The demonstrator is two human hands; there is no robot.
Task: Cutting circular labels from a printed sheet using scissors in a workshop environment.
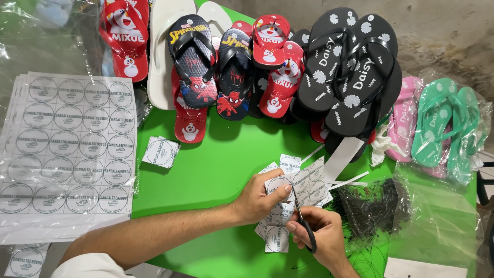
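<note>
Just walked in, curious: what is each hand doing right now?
Left hand: closed, pinching the sheet of round labels.
Right hand: closed on black-handled scissors, cutting into that sheet.

Left hand (pixel 259 198) pinches label sheet (pixel 296 188) on green surface (pixel 216 164); right hand (pixel 321 237) works scissors (pixel 304 224) into it; flip-flops (pixel 234 72) beyond sheet.

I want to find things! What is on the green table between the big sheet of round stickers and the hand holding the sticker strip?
In the head view, a small stack of cut sticker squares lies on the green table between the sticker sheet and the left hand.
</note>
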